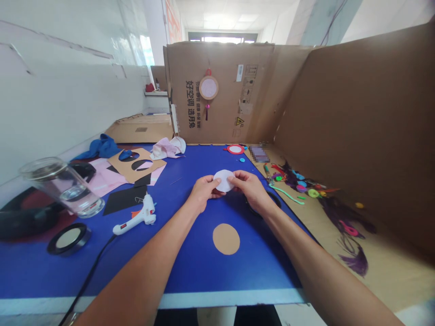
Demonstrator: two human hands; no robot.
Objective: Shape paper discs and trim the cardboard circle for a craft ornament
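A white disc, thin and round, is held above the blue table between my two hands. My left hand pinches its left edge, thumb on top. On the opposite edge my right hand grips it the same way. The fingers under the disc are mostly hidden. Nearer to me, a brown cardboard circle lies flat on the table. A black ring-shaped thing shows partly from beneath my right wrist.
Left stand a white glue gun with its cord, a glass of water, a black-rimmed round tin and cardboard with round holes. Right lie beads and purple tassels. A round ornament hangs on the cardboard wall.
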